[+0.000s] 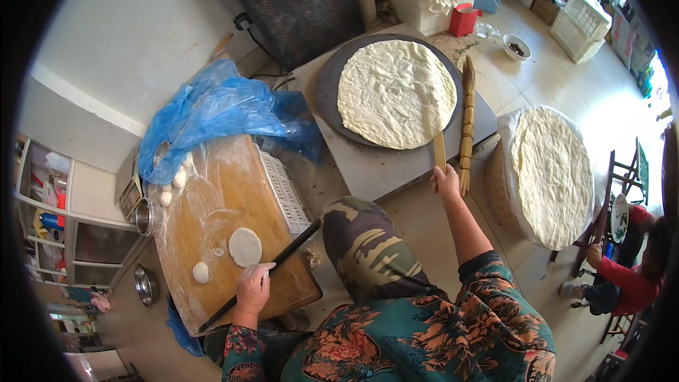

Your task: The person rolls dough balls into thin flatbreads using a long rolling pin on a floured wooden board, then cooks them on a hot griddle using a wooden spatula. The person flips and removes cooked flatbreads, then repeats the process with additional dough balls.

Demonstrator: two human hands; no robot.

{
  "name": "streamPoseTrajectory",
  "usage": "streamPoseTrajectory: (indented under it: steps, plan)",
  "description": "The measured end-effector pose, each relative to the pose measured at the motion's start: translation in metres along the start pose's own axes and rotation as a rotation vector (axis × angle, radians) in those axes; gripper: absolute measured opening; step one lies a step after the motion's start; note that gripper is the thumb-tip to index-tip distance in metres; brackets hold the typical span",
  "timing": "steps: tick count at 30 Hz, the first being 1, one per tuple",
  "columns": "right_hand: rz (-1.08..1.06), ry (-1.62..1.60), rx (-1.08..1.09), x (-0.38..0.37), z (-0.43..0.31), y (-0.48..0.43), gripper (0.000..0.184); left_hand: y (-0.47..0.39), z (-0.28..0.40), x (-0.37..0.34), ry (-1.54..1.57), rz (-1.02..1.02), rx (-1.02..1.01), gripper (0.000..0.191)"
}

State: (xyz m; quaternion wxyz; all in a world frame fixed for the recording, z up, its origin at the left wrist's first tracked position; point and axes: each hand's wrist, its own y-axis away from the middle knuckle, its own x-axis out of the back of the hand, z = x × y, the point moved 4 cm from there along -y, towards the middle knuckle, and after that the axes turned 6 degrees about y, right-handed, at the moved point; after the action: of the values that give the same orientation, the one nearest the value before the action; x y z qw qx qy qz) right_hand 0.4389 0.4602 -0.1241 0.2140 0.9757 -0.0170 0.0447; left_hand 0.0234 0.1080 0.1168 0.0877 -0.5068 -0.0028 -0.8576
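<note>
In my right hand point(446, 180) is a flat wooden stick point(439, 149). Its far end meets the near right edge of a large, thin round flatbread point(395, 93), and I cannot tell how far it reaches underneath. The flatbread lies on a dark round griddle point(330, 87). My left hand point(253, 289) is around a long black rolling pin point(296, 244), which slants across the near corner of a floured wooden board point(228, 180). Just beyond that hand lies a flattened dough disc point(245, 247), with a small dough ball point(201, 272) to its left.
A straw brush point(467, 122) lies right of the griddle. A cloth-lined basket point(501, 185) holds more flatbread point(551, 175). Blue plastic sheeting point(212, 109) partly covers several dough pieces point(179, 176). Metal bowls point(144, 284) stand at left. Another person point(631, 281) sits at far right.
</note>
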Motion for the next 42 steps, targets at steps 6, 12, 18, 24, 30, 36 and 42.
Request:
streamPoseTrajectory:
  steps: [6,12,18,24,30,36,42]
  plan:
    - [0.135,0.067,-0.008,-0.005,-0.019,-0.008,0.013,-0.001,0.007,0.005,0.008,0.003,-0.008,0.020]
    - [0.281,0.572,0.370,-0.028,-0.057,-0.016,0.019,-0.008,0.017,0.007,0.035,0.006,-0.043,0.023]
    - [-0.118,0.455,0.371,-0.066,-0.039,0.028,0.019,-0.008,0.023,0.012,0.066,0.026,-0.073,0.023]
    - [-0.185,0.080,-0.021,-0.051,-0.009,0.059,0.034,-0.009,0.026,0.014,0.090,0.008,-0.092,0.021]
    - [-0.255,0.011,-0.145,-0.048,0.000,0.062,0.040,-0.012,0.031,0.016,0.091,0.020,-0.106,0.022]
    - [-0.255,0.032,-0.139,-0.054,0.000,0.070,0.042,-0.009,0.032,0.021,0.100,0.032,-0.143,0.023]
    - [-0.314,0.166,-0.191,-0.039,0.010,0.107,0.040,-0.004,0.024,0.024,0.080,-0.211,-0.045,0.022]
